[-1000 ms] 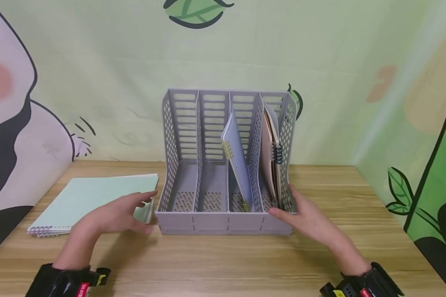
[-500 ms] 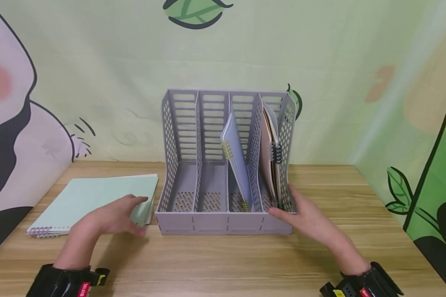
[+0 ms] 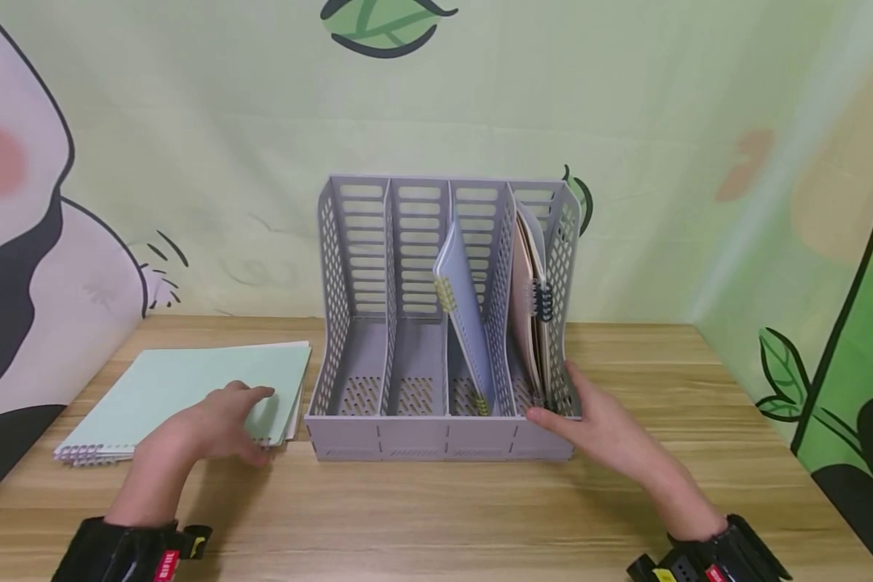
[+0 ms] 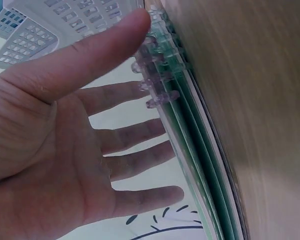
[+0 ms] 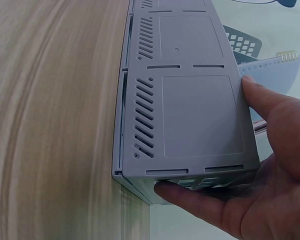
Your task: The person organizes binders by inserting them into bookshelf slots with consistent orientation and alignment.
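My left hand [image 3: 214, 427] hovers with spread fingers over the right front part of a stack of mint-green spiral notebooks [image 3: 182, 380]. In the left wrist view, its thumb and straight fingers overlap the clear plastic coils [image 4: 157, 80] on the stack's edge and hold nothing. My right hand [image 3: 614, 424] grips the front right corner of a grey-purple file rack [image 3: 407, 440], thumb over the front lip and fingers along the outer side. A pale blue notebook [image 3: 466, 299] with yellow coils leans in the third compartment. Pinkish and grey spiral notebooks [image 3: 524, 299] stand in the rightmost one.
The wooden table [image 3: 436, 517] runs up to a green cartoon-printed backdrop [image 3: 247, 137]. The rack's perforated left wall [image 3: 331, 291] stands close to the right edge of the notebook stack. Both wrists wear black straps with camera mounts [image 3: 127, 550].
My left hand has moved left, away from the rack's left side, and now lies further over the mint-green notebooks. The right hand and the rack have stayed in place.
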Demonstrator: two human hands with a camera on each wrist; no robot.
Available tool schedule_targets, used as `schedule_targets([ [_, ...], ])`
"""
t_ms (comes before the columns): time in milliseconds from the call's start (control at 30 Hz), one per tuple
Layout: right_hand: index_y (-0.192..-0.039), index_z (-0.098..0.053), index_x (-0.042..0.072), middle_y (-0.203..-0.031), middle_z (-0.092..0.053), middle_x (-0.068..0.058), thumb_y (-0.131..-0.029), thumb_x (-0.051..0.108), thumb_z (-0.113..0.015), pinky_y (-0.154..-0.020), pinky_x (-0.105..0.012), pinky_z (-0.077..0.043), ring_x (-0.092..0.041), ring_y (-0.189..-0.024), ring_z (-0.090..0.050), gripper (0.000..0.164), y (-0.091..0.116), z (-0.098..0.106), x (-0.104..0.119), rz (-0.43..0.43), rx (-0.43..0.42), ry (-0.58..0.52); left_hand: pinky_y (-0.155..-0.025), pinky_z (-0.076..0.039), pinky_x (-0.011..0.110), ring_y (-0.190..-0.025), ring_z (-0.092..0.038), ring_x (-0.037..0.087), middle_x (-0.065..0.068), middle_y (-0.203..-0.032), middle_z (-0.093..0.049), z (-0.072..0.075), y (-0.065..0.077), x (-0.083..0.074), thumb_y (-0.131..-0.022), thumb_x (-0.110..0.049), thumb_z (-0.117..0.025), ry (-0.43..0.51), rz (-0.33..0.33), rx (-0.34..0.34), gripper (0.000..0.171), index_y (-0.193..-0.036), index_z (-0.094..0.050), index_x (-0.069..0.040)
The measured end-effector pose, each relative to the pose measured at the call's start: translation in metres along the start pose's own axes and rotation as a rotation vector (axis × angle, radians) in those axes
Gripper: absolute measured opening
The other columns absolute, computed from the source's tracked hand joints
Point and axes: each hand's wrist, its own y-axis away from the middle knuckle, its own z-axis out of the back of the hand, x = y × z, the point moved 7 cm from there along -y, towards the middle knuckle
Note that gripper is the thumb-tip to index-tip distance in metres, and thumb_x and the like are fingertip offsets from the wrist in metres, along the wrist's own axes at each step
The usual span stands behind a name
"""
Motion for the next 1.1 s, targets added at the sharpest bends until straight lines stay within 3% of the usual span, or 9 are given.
schedule_targets([
  [100,-0.152,-0.009,-0.011,-0.152,-0.016,-0.030,-0.093,0.053,-0.063,-0.108,-0.050,-0.024,-0.048,-0.136,-0.026,0.103,-0.0001,0.0000,0.0001,0.005,-0.002,0.004,-0.084,-0.044,0.058,-0.110,-0.047,0.043,0.031,-0.130,-0.041,0.0008,-0.0002,0.0028,-0.064,-0.027,-0.091,-0.019,0.027,-0.001,0.096,-0.143,-0.044,0.002],
  [467,-0.153,-0.008,-0.011,-0.152,-0.017,-0.030,-0.093,0.052,-0.063,-0.108,-0.050,-0.024,-0.048,-0.136,-0.026,0.102,0.0004,0.0001,0.0007,0.008,-0.003,-0.001,-0.083,-0.046,0.057,-0.108,-0.048,0.046,0.032,-0.128,-0.041,-0.0028,0.0006,0.0080,-0.062,-0.019,-0.093,-0.073,0.012,-0.037,0.091,-0.138,-0.048,0.004],
  [733,-0.153,-0.008,-0.009,-0.151,-0.018,-0.029,-0.092,0.055,-0.062,-0.107,-0.051,-0.025,-0.049,-0.135,-0.028,0.104,0.0006,0.0002,0.0006,-0.006,-0.003,0.009,-0.080,-0.047,0.055,-0.106,-0.048,0.044,0.031,-0.127,-0.042,-0.0029,-0.0001,0.0092,-0.063,-0.019,-0.092,-0.094,0.037,-0.030,0.089,-0.138,-0.049,0.002],
  [1100,-0.153,-0.008,-0.009,-0.152,-0.018,-0.029,-0.092,0.054,-0.062,-0.107,-0.051,-0.025,-0.049,-0.135,-0.028,0.103,0.0004,-0.0002,0.0002,-0.003,-0.003,0.008,-0.087,-0.045,0.053,-0.104,-0.055,0.037,0.028,-0.124,-0.051,0.0002,0.0008,0.0040,-0.070,-0.008,-0.083,-0.123,-0.001,-0.012,0.068,-0.131,-0.056,0.006],
])
